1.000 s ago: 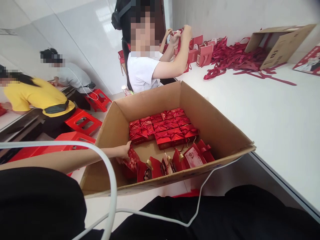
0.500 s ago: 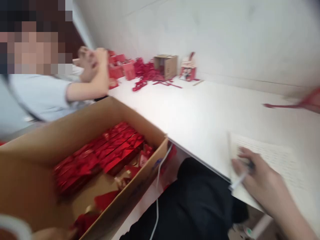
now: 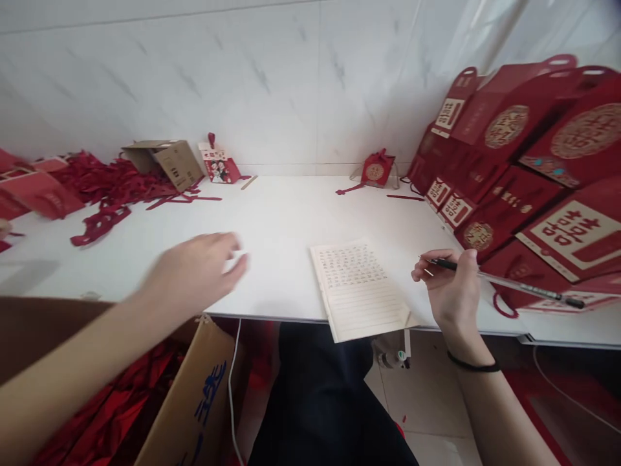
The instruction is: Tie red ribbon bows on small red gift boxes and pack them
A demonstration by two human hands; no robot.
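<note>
My right hand (image 3: 449, 294) grips a black-and-clear pen (image 3: 514, 283), its tip pointing left, to the right of a notebook (image 3: 371, 301). Handwriting fills the upper lines of the page; the lower lines are blank. Left of the notebook, my left hand (image 3: 198, 268) hovers over the white table (image 3: 286, 220), slightly blurred. Its thumb stands apart from the fingers and nothing shows between them. Below my left forearm, a cardboard box (image 3: 194, 395) with blue marks holds red packets (image 3: 116, 401).
Stacked red gift boxes (image 3: 509, 168) fill the right side. Along the wall are a small red pouch (image 3: 377, 169), a patterned gift box (image 3: 219, 165), an open carton (image 3: 169, 162) and piled red ribbons (image 3: 101, 184). A white cable (image 3: 233, 388) hangs beside the cardboard box.
My view has swung right, from the cardboard box and a co-worker to the table. My left hand has come up over the table. My right hand has lifted off the notebook, still holding the pen.
</note>
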